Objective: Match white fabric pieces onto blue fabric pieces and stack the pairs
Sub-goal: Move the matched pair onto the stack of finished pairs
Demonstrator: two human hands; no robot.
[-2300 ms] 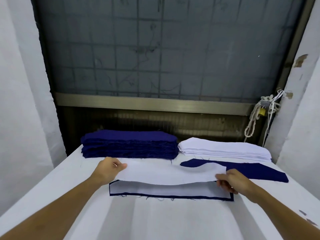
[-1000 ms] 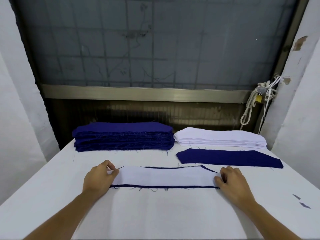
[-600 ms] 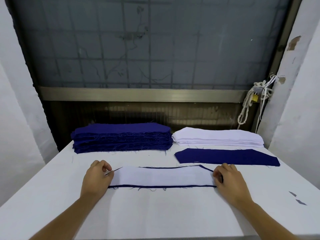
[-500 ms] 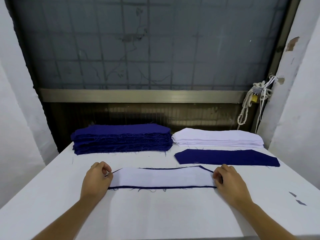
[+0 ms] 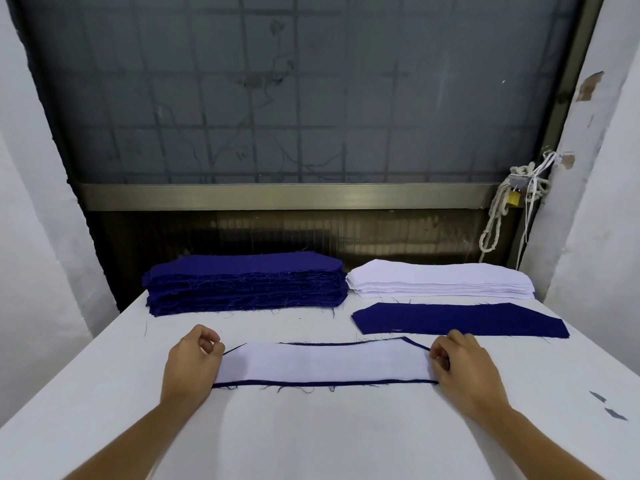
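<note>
1. Head view: a white-covered table [image 5: 311,441] fills the lower half of the frame, and both bare forearms reach onto it from the near edge.
2. A white piece [image 5: 322,362] lies flat in the middle of the table on top of a blue piece [image 5: 322,382]. The blue shows only as a thin border along the near edge and along the far edge and right corner.
3. The left hand [image 5: 192,365] sits on the left end of this pair. Its fingers [image 5: 207,341] are curled in toward the thumb and pinch the end of the white piece.
4. The right hand [image 5: 464,367] sits on the right end in the same way, knuckles up, with its curled fingers clamped on the cloth's edge.
5. A single blue piece [image 5: 457,319] lies flat beyond the right hand, just apart from the pair and touching neither hand.
6. At the far edge, a tall blue stack [image 5: 246,284] stands on the left with frayed threads along its sides.
7. A lower white stack [image 5: 440,280] lies just beside it on the right, directly behind the single blue piece.
8. Two small dark scraps [image 5: 597,397] lie on the table near its right edge.
9. Behind the table are a grey panel [image 5: 294,98] with a grid pattern and a metal rail [image 5: 277,197] across it.
10. A knotted rope [image 5: 498,209] and a brass padlock [image 5: 617,199] hang at the right end of the rail.
</note>
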